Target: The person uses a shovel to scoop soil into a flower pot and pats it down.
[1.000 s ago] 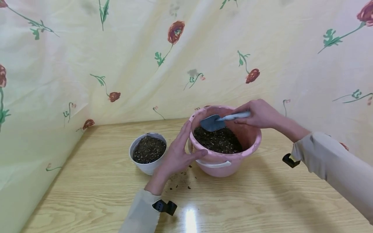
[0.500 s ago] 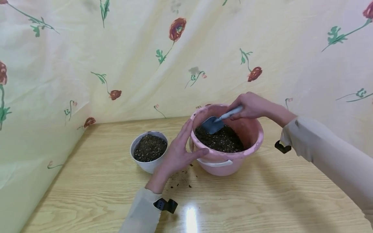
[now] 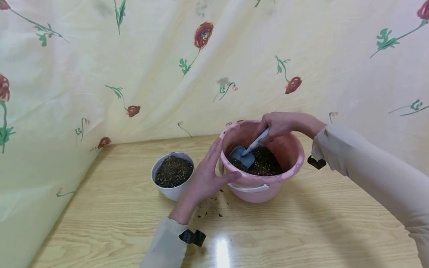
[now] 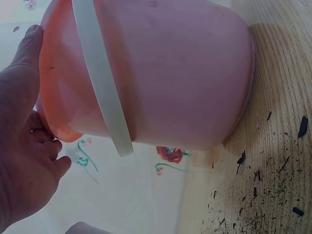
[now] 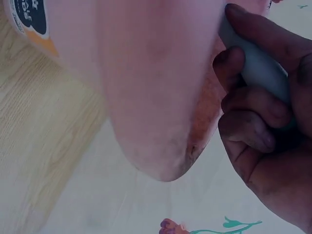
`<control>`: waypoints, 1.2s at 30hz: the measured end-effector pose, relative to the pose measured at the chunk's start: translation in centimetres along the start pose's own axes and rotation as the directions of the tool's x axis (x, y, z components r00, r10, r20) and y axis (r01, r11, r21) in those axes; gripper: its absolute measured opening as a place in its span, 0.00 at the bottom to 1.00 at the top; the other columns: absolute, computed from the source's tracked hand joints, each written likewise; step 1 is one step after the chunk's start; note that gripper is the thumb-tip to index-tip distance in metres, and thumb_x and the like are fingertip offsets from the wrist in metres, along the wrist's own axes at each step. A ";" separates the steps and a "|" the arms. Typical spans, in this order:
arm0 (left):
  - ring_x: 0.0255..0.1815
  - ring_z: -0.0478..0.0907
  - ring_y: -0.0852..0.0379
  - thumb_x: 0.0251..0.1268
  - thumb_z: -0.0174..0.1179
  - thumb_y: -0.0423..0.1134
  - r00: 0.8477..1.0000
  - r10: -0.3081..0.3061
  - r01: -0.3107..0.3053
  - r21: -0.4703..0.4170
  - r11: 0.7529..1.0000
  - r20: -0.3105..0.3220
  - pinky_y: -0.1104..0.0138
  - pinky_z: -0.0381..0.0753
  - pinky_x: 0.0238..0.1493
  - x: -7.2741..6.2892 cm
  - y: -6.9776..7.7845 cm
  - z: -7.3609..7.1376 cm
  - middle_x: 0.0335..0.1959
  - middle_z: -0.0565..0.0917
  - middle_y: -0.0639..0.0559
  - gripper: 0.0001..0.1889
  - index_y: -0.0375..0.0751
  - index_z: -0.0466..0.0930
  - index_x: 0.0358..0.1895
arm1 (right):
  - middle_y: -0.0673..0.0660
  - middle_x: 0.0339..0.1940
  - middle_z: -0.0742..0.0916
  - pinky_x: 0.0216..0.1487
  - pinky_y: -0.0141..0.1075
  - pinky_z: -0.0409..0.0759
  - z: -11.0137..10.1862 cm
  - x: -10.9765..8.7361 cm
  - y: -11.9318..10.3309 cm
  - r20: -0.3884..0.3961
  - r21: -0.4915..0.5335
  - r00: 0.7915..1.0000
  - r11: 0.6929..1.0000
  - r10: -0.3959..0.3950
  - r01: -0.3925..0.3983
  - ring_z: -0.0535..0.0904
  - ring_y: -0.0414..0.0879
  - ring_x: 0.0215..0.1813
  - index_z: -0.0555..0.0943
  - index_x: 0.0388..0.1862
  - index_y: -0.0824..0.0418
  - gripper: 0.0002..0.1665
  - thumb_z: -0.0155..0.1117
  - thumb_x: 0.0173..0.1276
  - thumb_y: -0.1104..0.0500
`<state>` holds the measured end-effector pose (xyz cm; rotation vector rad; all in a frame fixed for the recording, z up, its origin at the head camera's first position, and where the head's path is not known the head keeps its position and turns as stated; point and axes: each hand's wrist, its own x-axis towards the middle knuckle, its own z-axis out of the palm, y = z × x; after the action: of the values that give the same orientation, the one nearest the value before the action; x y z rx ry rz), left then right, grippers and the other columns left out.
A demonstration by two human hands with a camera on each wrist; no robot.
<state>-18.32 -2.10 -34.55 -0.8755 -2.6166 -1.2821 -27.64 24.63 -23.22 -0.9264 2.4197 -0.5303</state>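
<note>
In the head view a pink bucket (image 3: 254,193) with a white handle stands on the table, dark soil (image 3: 266,163) inside it. My left hand (image 3: 204,180) rests on the bucket's near left rim, thumb and index finger spread along it; the left wrist view shows the other fingers loosely bent beside the rim. With curled fingers, my right hand (image 3: 276,124) grips the pale handle of a small blue trowel (image 3: 246,158), whose blade is down at the soil. The right wrist view shows those fingers wrapped round the trowel's handle (image 5: 263,73), beside the bucket's outer wall.
Left of the bucket, partly behind my left wrist, stands a white pot (image 3: 172,191) full of soil. Loose soil crumbs (image 3: 211,208) lie on the wooden table (image 3: 285,238) between them. A flowered cloth (image 3: 151,67) hangs behind and along the left.
My right hand has moved left and brought the trowel down from above the soil, turning its handle steeper, until the blade meets the soil. My left hand has stayed on the rim.
</note>
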 end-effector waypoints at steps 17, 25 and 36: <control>0.76 0.49 0.54 0.52 0.59 0.71 1.000 -0.008 0.008 0.036 0.999 -0.005 0.53 0.61 0.70 0.2 0.1 0.2 0.77 0.37 0.70 0.56 0.62 0.33 0.78 | 0.49 0.17 0.76 0.22 0.25 0.62 0.6 -1.6 1.3 0.138 0.160 0.986 0.980 0.092 -0.114 0.65 0.35 0.19 0.88 0.36 0.59 0.06 0.66 0.65 0.59; 0.76 0.50 0.52 0.52 0.57 0.73 1.000 -0.017 0.018 0.048 0.999 -0.012 0.52 0.60 0.69 0.2 0.0 0.1 0.77 0.37 0.70 0.56 0.63 0.33 0.78 | 0.48 0.16 0.74 0.18 0.22 0.62 0.6 -1.8 1.7 0.179 0.293 0.979 0.945 0.096 -0.146 0.62 0.33 0.14 0.86 0.38 0.65 0.09 0.63 0.67 0.60; 0.76 0.49 0.53 0.52 0.57 0.72 1.000 -0.026 0.026 0.033 0.999 -0.012 0.51 0.61 0.69 0.0 -0.3 0.1 0.77 0.36 0.71 0.55 0.64 0.32 0.77 | 0.50 0.12 0.76 0.12 0.24 0.61 0.9 -3.1 1.6 0.201 0.525 0.971 0.822 0.132 -0.221 0.60 0.34 0.09 0.81 0.27 0.65 0.14 0.57 0.71 0.60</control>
<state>-18.46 -2.20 -34.84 -0.8290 -2.6411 -1.2425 -25.94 27.79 -23.80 -0.4670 2.0093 -0.9714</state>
